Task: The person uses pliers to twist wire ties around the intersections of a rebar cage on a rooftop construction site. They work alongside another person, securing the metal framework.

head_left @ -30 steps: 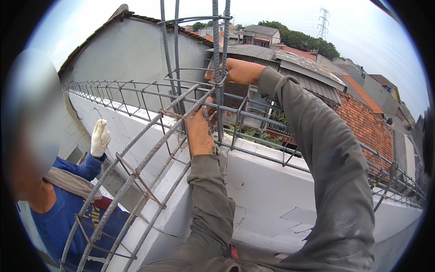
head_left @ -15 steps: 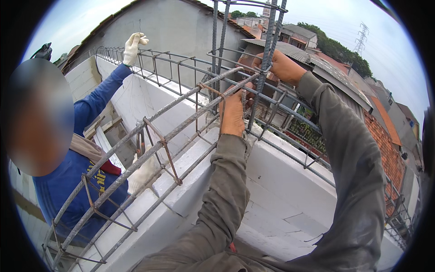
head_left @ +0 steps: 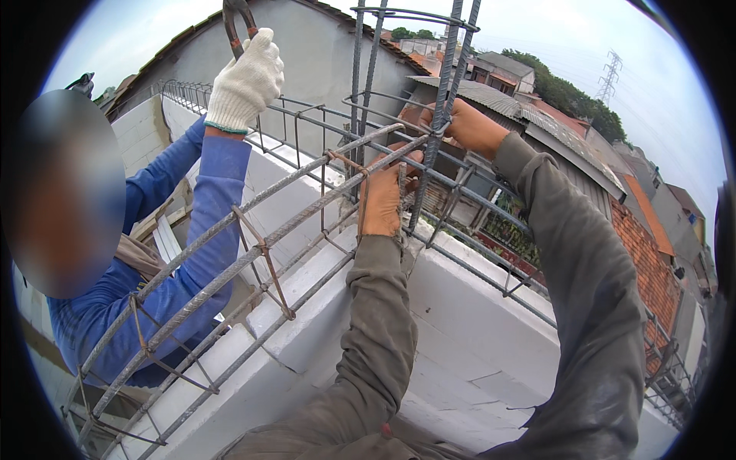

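Note:
My left hand (head_left: 381,201) reaches up among the steel reinforcing bars at the corner joint, its fingers curled behind the bar ends and partly hidden. Just right of it, my right hand (head_left: 474,129) is closed behind an upright ribbed bar (head_left: 438,126); whatever its fingertips pinch is too small or covered to make out. Between the hands, the end of a horizontal rebar cage (head_left: 295,201) meets the upright bars. Rusty square stirrups (head_left: 264,249) ring the cage.
White block walls (head_left: 468,307) run beneath the cages. To the left, a co-worker in a blue sleeve (head_left: 218,192) raises a gloved hand (head_left: 249,80) holding a dark-handled tool (head_left: 236,27). More rebar (head_left: 498,203) extends right. Tiled roofs (head_left: 648,276) lie below.
The co-worker's second gloved hand has come up with the dark-handled tool, in front of the other arm. My hands stay at the joint, with the view shifted slightly.

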`<state>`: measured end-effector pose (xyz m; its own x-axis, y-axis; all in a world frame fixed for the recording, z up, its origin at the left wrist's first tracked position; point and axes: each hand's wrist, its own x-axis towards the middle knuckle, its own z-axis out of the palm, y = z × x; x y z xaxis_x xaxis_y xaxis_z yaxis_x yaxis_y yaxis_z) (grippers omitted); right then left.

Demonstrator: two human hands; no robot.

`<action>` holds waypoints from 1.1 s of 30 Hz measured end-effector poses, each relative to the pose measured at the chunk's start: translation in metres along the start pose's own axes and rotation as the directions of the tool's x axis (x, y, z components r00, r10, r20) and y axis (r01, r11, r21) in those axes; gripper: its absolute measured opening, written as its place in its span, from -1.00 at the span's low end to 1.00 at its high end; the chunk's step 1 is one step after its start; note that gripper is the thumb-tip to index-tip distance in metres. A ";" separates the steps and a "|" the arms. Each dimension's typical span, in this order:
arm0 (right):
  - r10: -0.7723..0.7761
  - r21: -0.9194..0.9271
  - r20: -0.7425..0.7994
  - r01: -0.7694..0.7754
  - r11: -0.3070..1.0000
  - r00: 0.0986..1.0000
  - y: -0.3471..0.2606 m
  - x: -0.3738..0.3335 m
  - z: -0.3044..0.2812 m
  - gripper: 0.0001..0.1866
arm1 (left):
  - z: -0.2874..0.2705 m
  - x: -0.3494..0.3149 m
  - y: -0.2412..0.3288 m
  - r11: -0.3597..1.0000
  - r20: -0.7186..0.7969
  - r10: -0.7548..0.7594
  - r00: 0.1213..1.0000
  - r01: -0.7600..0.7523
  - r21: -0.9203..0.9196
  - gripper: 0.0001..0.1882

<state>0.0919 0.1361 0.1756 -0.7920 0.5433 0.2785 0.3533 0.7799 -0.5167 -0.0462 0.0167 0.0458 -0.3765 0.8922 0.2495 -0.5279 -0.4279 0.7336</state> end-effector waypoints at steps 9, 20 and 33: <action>-0.086 0.048 -0.148 0.094 0.994 0.985 0.015 0.001 0.008 -0.67 | 0.001 0.004 0.004 0.998 0.026 -0.041 0.999 0.040 0.039 -0.59; -0.360 -0.356 -0.135 0.294 0.887 0.923 -0.021 -0.011 0.011 -0.81 | -0.004 0.001 -0.001 0.993 0.016 0.053 0.998 -0.051 -0.108 -0.78; -0.255 -0.339 -0.180 0.183 0.923 0.950 0.015 -0.001 0.002 -0.65 | 0.006 0.007 0.004 1.000 0.006 0.027 1.000 -0.027 -0.005 -0.73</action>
<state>0.0970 0.1471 0.1658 -0.7528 0.3735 0.5420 0.3499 0.9245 -0.1510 -0.0467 0.0223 0.0540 -0.3858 0.8813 0.2729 -0.5215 -0.4523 0.7235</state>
